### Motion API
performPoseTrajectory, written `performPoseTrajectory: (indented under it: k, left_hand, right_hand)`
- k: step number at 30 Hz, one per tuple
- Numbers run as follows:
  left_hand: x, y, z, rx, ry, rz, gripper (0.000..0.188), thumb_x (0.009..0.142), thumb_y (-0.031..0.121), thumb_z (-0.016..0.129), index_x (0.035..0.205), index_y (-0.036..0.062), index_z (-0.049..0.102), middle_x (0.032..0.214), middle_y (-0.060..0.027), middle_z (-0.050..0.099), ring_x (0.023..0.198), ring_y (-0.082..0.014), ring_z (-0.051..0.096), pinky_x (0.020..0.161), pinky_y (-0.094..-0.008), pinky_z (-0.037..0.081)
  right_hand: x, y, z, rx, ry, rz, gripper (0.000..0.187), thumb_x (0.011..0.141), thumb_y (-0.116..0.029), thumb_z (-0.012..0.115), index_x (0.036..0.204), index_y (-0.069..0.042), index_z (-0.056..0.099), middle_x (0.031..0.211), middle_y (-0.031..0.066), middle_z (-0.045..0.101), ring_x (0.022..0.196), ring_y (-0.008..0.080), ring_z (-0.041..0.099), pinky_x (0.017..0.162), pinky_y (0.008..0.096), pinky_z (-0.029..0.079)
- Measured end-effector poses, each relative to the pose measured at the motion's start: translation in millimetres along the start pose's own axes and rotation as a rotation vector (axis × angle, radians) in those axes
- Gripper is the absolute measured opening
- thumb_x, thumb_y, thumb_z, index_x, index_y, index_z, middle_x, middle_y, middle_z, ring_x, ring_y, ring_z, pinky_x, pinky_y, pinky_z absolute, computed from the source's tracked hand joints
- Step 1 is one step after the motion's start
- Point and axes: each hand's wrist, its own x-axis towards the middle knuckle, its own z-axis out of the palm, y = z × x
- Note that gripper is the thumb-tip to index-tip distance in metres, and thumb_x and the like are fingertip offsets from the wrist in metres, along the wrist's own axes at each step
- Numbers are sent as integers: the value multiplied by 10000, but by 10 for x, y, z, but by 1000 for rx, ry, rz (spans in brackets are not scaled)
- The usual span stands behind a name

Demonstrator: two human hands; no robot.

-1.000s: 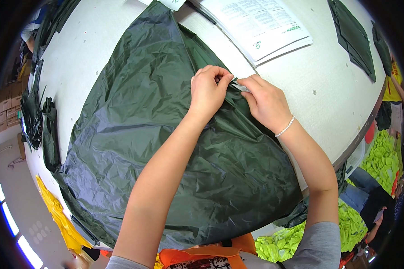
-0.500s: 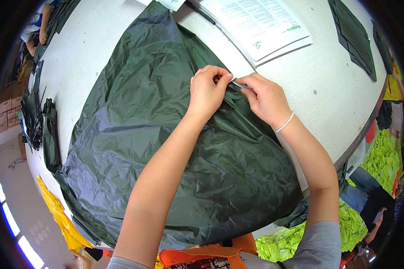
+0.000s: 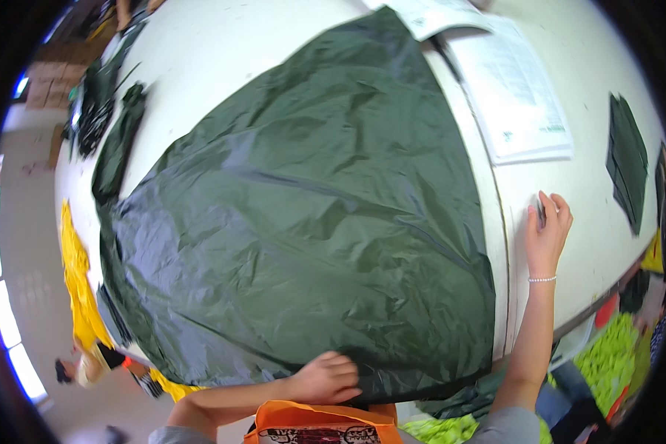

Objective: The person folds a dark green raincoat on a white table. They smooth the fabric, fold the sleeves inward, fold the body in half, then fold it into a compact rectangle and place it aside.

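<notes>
A large dark green sheet of thin, shiny fabric (image 3: 311,200) lies spread over the white table, narrowing toward the far end. My left hand (image 3: 325,377) rests at its near edge with the fingers curled in; whether they grip the cloth is hidden. Out on the bare tabletop, right of the fabric, is my right hand (image 3: 546,233). Its fingers are bent around a small dark, metallic-looking tool (image 3: 542,212), mostly covered, so its kind cannot be made out.
Printed papers (image 3: 522,111) lie beyond my right hand, with a black pen-like stick (image 3: 445,58) beside them. Folded dark green pieces (image 3: 627,163) lie far right. Bunched dark fabric (image 3: 122,144) and yellow cloth (image 3: 78,274) sit along the left edge. Lime-green fabric (image 3: 607,359) is heaped below right.
My hands have parted from the fabric's right edge. The left came down to the near edge, the right moved out right with the small tool. The fabric lies flatter; the view has shifted.
</notes>
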Motion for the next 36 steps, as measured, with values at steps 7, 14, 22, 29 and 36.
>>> performPoseTrajectory:
  k: [7,14,22,29,36]
  left_hand:
    - [-1835,-821,-273,683,874,-1046,665,775,273,638,1349,51,386,1448,-168,318,1339,-358,277,1082,-504,196]
    - [-2399,-1202,274,470,1011,-1243,720,853,331,534,1449,52,242,1524,-151,180,1403,-348,158,1113,-525,107]
    - [-2557,-1119,517,447,1074,-1244,759,811,337,597,1434,47,274,1512,-145,217,1398,-329,180,1113,-518,105]
    - [-3305,-1130,343,535,1335,-1078,658,821,256,605,1381,18,354,1440,-177,350,1313,-345,340,1076,-440,253]
    - [-5487,-1507,402,492,1803,-1711,596,930,382,468,1363,-14,364,1379,-223,406,1276,-366,372,1055,-443,285]
  right_hand:
    - [1353,-1259,912,554,-54,-225,302,889,-192,581,1120,3,589,1022,169,640,932,312,612,835,370,471]
    - [2744,-1875,1375,466,-642,113,740,784,-589,596,1099,80,601,1034,214,643,946,287,625,834,379,472]
    - [3614,-1713,899,1384,-911,388,530,887,-399,601,1206,22,558,1203,110,589,1069,205,557,945,316,413]
    - [4466,-961,942,506,73,134,731,840,-435,628,1313,82,419,1280,213,517,1151,269,520,978,337,397]
    - [2396,-3431,114,679,-91,-547,526,939,-242,533,1375,8,379,1324,169,484,1209,232,464,1019,331,358]
